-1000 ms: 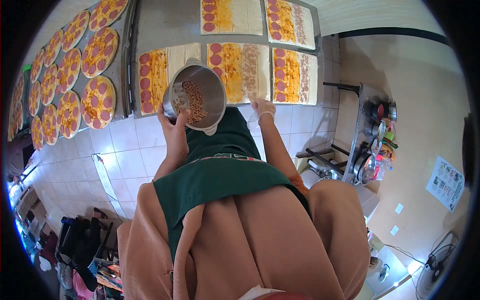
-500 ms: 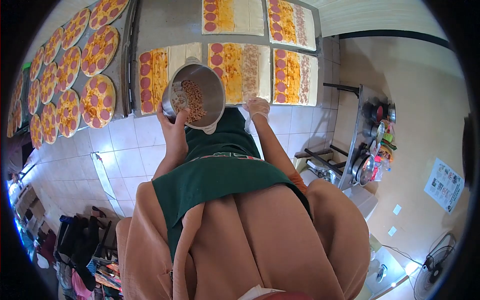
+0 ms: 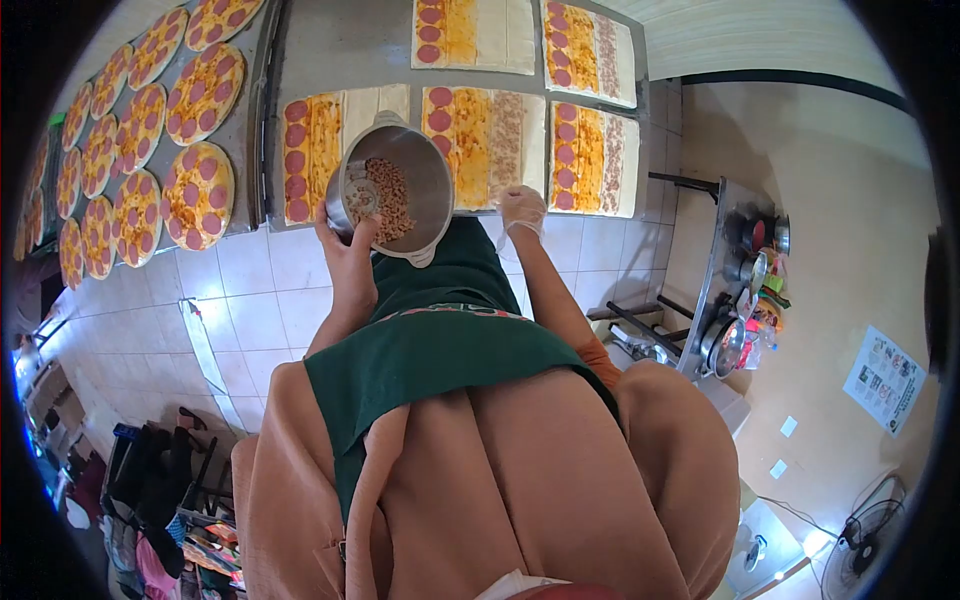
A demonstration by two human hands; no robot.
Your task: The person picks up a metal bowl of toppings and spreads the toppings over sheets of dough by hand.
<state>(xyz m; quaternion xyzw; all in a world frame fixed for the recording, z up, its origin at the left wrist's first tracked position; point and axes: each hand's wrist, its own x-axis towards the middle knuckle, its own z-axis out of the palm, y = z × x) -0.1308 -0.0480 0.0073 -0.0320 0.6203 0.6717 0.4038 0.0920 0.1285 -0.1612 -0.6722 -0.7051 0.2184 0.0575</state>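
Note:
My left hand (image 3: 350,260) grips a metal pot (image 3: 430,190) by its left side, with the thumb over the rim. Brown crumbled filling (image 3: 392,205) lies in the tilted pot. My right hand (image 3: 523,209), in a clear plastic glove, is closed at the lower edge of a dough sheet (image 3: 468,140); whether it holds anything is hidden. That sheet bears round meat slices, orange sauce and a strip of crumbs. To its right lies a similar sheet (image 3: 592,160). Left of the pot, another sheet (image 3: 322,150) has slices and sauce, and its right part is plain where visible.
Two more dough sheets (image 3: 472,35) (image 3: 588,50) lie at the back of the metal tray (image 3: 330,45). Several round pizzas (image 3: 198,195) fill a tray on the left. Pans (image 3: 725,345) stand on a side table at right, near a fan (image 3: 872,540).
My right hand has moved slightly left and down, then back right, staying by the sheet's lower edge. The view has shifted slightly. My left hand keeps its hold on the pot.

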